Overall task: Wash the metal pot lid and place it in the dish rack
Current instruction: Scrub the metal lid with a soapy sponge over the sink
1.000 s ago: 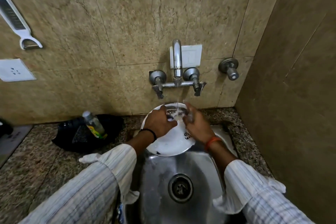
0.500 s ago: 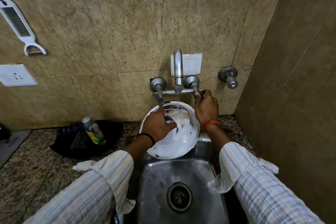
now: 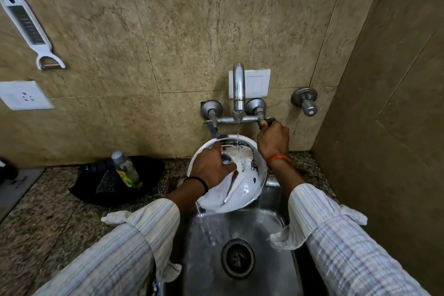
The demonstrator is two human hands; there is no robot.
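The round metal pot lid point(image 3: 242, 193), covered in white soap foam, is held tilted over the back of the steel sink point(image 3: 240, 247). My left hand point(image 3: 211, 167) grips the lid by its knob. A thin stream of water falls from the tap spout point(image 3: 238, 86) onto the lid and runs off its lower edge into the sink. My right hand point(image 3: 274, 138) is closed around the right tap handle, apart from the lid. No dish rack is in view.
A small bottle point(image 3: 126, 169) lies on a black cloth point(image 3: 105, 182) on the granite counter left of the sink. A second wall valve point(image 3: 306, 101) sits right of the tap. A white peeler point(image 3: 28, 29) and a socket point(image 3: 24, 95) are on the left wall. A side wall stands close on the right.
My right hand left the lid and moved up to the right tap handle, where it stays. The water stream now pours off the lid into the sink. My left hand keeps holding the lid.
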